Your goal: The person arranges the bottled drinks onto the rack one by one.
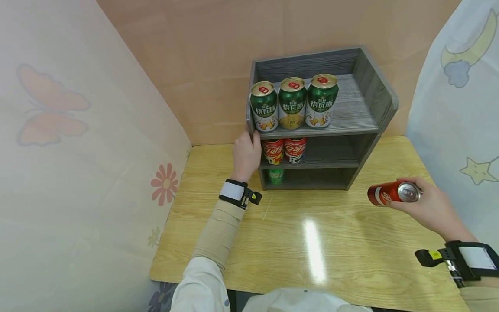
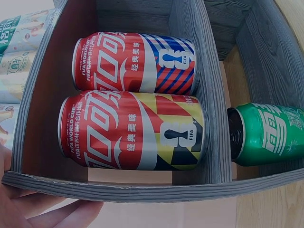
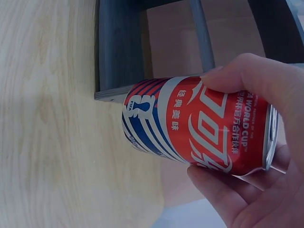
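Note:
My right hand [image 1: 426,206] grips a red cola can [image 1: 390,193] in the air to the right of the grey wooden shelf [image 1: 352,171]. In the right wrist view, thumb and fingers wrap its top end, and the blue-striped bottom end points away from the palm. My left hand [image 1: 246,156] holds the shelf's left side panel, thumb by the front edge of the top board. Close to it on the middle level are two red cola cans, one blue-striped [image 2: 142,61] and one yellow-checked [image 2: 135,130]. Beneath them is a green can [image 2: 268,134] on the bottom level.
Three green-and-white cans with gold tops, a left one [image 1: 264,106], a middle one [image 1: 292,103] and a right one [image 1: 322,100], stand in a row on the top level. The shelf stands at the back of a wooden table [image 1: 273,242], with patterned curtains [image 1: 97,173] at the sides.

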`<action>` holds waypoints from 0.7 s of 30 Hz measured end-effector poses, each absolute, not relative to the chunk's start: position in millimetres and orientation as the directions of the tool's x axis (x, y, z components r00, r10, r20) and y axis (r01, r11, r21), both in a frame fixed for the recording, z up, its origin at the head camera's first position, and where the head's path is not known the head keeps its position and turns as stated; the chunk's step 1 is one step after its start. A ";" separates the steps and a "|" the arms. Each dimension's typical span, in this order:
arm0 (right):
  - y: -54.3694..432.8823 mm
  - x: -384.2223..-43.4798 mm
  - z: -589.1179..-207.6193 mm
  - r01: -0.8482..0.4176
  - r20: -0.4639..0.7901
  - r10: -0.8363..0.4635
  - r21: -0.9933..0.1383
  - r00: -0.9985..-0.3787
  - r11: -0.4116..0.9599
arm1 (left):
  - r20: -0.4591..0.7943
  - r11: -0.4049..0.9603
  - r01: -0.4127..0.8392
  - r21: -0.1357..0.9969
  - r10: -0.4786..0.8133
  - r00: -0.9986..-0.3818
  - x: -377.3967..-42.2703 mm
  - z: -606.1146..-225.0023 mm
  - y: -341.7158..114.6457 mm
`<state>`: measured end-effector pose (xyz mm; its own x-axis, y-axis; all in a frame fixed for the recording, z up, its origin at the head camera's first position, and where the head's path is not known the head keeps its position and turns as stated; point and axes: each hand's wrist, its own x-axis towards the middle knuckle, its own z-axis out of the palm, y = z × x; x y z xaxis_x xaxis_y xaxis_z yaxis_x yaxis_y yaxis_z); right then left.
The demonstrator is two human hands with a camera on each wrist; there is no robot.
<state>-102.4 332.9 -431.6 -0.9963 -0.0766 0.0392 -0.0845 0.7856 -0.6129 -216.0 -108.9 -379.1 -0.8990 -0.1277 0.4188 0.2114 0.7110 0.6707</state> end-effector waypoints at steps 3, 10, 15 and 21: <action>325.3 -102.3 -424.4 -0.095 0.068 -0.067 -0.612 -0.995 0.785 | 0.416 0.714 0.208 0.668 -0.127 -0.900 -216.4 -379.5 -108.8; 309.2 -102.3 -407.3 -0.116 0.115 -0.057 -0.622 -0.992 0.775 | 0.415 0.718 0.208 0.665 -0.123 -0.901 -216.3 -379.7 -109.0; 301.1 -103.4 -398.5 -0.106 0.122 -0.037 -0.631 -0.992 0.769 | 0.411 0.711 0.205 0.673 -0.128 -0.903 -215.5 -379.4 -108.8; 294.5 -105.6 -392.9 -0.107 0.146 -0.017 -0.634 -0.989 0.766 | 0.407 0.710 0.201 0.675 -0.131 -0.904 -215.1 -378.8 -108.5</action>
<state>-105.6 294.5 -392.9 -0.9891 -0.0173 0.1462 -0.1071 0.7657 -0.6343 -215.1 -108.5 -378.8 -0.9038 -0.1313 0.4074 0.2012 0.7097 0.6751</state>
